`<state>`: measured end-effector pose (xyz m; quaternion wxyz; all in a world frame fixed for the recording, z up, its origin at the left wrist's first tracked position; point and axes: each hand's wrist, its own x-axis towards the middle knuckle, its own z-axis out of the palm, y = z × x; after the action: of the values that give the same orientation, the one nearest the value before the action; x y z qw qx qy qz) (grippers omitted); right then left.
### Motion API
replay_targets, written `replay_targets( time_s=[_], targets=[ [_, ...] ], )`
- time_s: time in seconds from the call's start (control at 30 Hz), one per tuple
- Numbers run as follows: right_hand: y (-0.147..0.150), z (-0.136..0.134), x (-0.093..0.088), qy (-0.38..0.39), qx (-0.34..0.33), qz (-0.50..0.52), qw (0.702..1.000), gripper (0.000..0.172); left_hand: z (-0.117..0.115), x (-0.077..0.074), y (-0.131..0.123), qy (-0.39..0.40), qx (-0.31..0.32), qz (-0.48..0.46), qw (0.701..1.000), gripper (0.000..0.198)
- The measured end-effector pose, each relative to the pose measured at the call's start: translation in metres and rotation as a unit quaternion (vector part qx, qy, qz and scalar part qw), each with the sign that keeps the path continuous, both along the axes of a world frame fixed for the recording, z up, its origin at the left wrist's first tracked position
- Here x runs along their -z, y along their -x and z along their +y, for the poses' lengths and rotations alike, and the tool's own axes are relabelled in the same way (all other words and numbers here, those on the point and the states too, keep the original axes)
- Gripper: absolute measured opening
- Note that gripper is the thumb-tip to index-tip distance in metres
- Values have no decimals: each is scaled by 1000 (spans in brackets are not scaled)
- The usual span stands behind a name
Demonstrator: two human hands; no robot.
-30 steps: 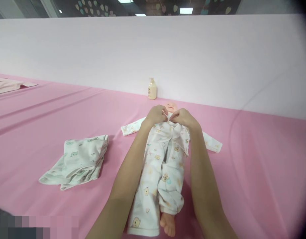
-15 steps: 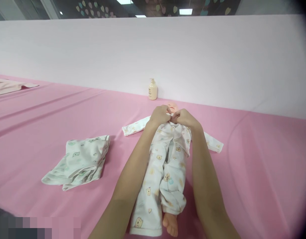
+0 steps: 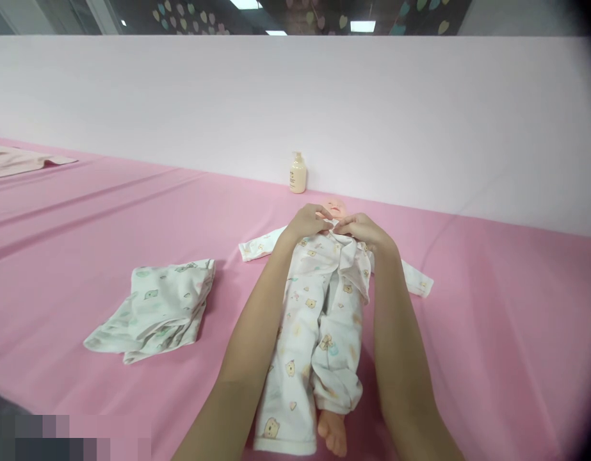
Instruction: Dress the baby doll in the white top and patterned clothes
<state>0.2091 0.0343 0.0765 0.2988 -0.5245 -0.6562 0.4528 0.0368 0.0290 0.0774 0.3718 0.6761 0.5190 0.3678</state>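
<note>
A baby doll (image 3: 334, 207) lies on its back on the pink surface, its head toward the wall. It wears a white baby top (image 3: 319, 256) printed with small bears and matching trousers (image 3: 295, 346). One bare foot (image 3: 332, 432) pokes out of a bunched trouser leg; the other leg's cuff covers its foot. At the doll's neck, my left hand (image 3: 310, 221) pinches the top's front edge. My right hand (image 3: 361, 228) faces it, fingertips closed on the same collar area. Whatever fastener lies between the fingers is too small to make out.
A folded white printed cloth (image 3: 165, 307) lies to the left on the pink padded surface (image 3: 468, 358). Against the white wall (image 3: 228, 102) stands a cream pump bottle (image 3: 298, 174), beyond the doll's head. A pale pink cloth (image 3: 21, 161) lies at the far left.
My right hand has shifted slightly right, its fingers more stretched. The left hand stays at the collar. The whole view has moved a little.
</note>
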Motion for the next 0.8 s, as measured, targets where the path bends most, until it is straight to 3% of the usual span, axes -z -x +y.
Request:
replay_targets(
  time_s=[0.37,0.6,0.8],
  targets=[
    [3,0,0,8,50,41,998,13,2,0,4,31,47,-17,998,22],
    [3,-2,3,-37,36,26,998,16,2,0,2,-27,41,132,990,35],
    [7,-13,-13,-95,-13,-133,987,21,-13,-14,-2,-47,-23,251,966,27]
  ],
)
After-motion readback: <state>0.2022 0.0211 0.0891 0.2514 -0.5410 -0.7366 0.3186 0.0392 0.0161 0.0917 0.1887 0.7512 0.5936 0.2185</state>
